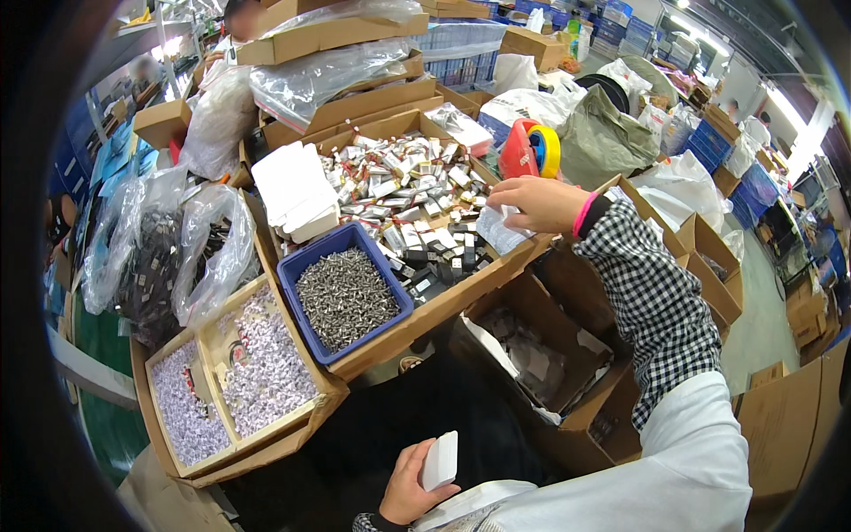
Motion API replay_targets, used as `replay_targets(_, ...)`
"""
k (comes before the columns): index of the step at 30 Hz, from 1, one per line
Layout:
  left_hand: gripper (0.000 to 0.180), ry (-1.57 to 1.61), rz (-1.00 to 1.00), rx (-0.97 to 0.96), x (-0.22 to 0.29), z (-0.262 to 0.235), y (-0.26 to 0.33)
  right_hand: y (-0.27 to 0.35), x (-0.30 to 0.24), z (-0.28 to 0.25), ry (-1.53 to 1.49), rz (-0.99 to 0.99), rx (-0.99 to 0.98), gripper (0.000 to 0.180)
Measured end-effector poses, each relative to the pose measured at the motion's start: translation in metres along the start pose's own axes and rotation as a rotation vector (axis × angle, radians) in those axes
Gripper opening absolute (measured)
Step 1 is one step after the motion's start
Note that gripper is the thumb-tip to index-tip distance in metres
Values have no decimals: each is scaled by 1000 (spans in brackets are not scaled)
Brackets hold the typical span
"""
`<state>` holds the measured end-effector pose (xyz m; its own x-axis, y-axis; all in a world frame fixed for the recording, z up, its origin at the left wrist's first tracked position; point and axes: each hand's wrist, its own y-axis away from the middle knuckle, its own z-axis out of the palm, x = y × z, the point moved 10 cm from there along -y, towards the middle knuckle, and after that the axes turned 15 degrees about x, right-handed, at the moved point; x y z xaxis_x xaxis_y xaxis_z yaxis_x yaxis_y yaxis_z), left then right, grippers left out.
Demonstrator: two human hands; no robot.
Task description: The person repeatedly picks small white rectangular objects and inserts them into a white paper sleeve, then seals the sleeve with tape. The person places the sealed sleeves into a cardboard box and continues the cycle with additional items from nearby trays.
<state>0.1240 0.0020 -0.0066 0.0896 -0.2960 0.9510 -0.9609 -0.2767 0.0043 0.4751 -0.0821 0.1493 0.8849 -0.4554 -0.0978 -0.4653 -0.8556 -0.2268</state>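
Below, in the head view, a small white rectangular plastic case is clasped in the left hand near the lap; a clear crinkled plastic bag is pinched by the right hand over the wide cardboard tray — snagged, the bag might well tear.

The right hand is bare, with a pink band at the wrist beside the big cardboard tray. Its sleeve is black-and-white check under a white over-garment. The left hand shows a matching checked cuff.
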Motion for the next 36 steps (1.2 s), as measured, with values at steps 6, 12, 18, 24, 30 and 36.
replay_targets(6,76,-8,7,-1,0,3,1,-1,0,-26,-8,64,76,30)
replay_targets(12,76,-17,-20,11,-3,0,5,1,-6,-62,-81,-33,184,16)
replay_targets(18,83,-55,-9,-55,-7,5,0,-9,6,-58,-59,26,110,18)
replay_targets(24,83,-32,-110,-89,-16,4,2,-12,2,-53,63,-27,12,21)
replay_targets(30,82,-48,-108,-103,-17,1,1,-10,-5,-63,-84,25,23,19)
replay_targets(36,82,-38,-118,-139,-17,5,-1,-25,-17,-24,-651,427,-122,25)
